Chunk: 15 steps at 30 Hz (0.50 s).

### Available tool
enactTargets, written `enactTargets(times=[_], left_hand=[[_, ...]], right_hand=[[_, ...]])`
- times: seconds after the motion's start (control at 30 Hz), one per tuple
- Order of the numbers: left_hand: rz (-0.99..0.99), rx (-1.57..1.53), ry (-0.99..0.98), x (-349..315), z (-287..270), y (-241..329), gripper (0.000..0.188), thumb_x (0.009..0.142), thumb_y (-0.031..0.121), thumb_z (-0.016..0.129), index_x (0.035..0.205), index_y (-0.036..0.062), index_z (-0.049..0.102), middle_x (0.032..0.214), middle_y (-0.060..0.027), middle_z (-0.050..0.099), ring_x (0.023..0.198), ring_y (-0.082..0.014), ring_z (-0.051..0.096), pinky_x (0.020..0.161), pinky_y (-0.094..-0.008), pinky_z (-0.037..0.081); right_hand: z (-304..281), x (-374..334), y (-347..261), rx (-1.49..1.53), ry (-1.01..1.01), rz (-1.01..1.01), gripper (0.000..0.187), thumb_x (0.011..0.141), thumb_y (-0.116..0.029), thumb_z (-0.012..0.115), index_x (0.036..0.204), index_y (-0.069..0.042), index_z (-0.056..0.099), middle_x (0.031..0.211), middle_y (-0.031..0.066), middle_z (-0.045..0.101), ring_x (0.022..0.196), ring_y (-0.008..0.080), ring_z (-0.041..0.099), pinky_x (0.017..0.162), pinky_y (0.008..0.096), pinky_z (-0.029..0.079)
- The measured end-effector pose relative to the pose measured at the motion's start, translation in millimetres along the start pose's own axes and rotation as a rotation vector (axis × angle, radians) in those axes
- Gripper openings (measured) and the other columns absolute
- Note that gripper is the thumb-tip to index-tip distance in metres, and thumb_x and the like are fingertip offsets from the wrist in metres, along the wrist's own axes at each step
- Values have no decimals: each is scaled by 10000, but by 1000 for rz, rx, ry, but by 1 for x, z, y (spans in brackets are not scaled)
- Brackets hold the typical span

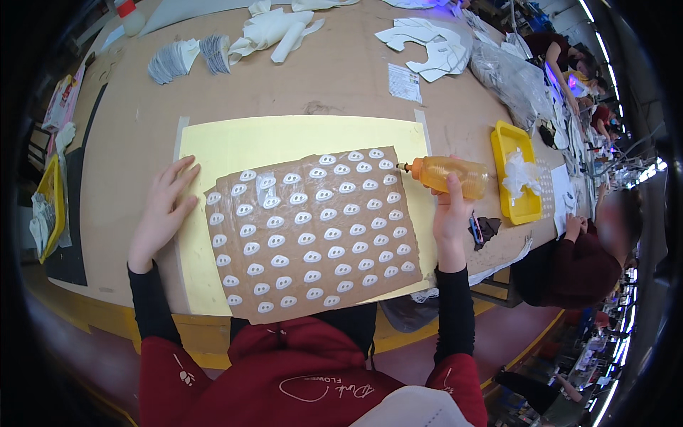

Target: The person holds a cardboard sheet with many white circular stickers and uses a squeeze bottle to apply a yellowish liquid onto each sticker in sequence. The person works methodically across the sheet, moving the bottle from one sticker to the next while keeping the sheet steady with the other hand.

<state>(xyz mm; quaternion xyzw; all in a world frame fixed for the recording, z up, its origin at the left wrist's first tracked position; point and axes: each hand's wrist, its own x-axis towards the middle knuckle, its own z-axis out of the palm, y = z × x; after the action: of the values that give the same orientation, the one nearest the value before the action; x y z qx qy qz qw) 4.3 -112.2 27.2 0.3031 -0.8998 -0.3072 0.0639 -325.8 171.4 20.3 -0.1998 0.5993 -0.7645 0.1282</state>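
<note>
A brown sheet (284,228) lies tilted on a pale yellow board (299,135), covered in rows of small white oval pieces, each with two dark dots. In my right hand (452,213) is a translucent squeeze bottle (459,176) of amber liquid with an orange cap. The bottle lies nearly level, its dark nozzle pointing left at the sheet's upper right corner, close to an end piece; contact cannot be made out. My left hand (167,203) rests with fingers spread on the board's left edge, near the brown sheet's left side, holding nothing.
A yellow tray (503,167) with crumpled white plastic stands to the right. Stacked grey-white pieces (174,60), white cloth (274,32) and white cutouts (434,46) lie at the back. Another person (576,256) sits at the right. A yellow basket (50,206) is far left.
</note>
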Motion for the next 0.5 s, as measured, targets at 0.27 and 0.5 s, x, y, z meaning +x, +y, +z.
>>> enactTargets(times=[0.27, 0.5], left_hand=[[54, 30, -137, -9, -5, 5, 451, 773, 88, 579, 1222, 118, 547, 1454, -71, 272, 1359, -316, 139, 1102, -435, 150], [24, -24, -96, -8, -3, 5, 410, 749, 79, 604, 1156, 127, 594, 1441, -68, 299, 1356, -311, 154, 1102, -437, 139]], right_hand=[[2, 1, 7, -36, 25, 3, 405, 829, -171, 641, 1155, 0, 470, 1026, 84, 558, 830, 141, 563, 612, 238, 439], [3, 0, 9, -65, 15, 31, 418, 833, -157, 640, 1174, 1, 456, 1068, 90, 548, 858, 141, 564, 630, 241, 450]])
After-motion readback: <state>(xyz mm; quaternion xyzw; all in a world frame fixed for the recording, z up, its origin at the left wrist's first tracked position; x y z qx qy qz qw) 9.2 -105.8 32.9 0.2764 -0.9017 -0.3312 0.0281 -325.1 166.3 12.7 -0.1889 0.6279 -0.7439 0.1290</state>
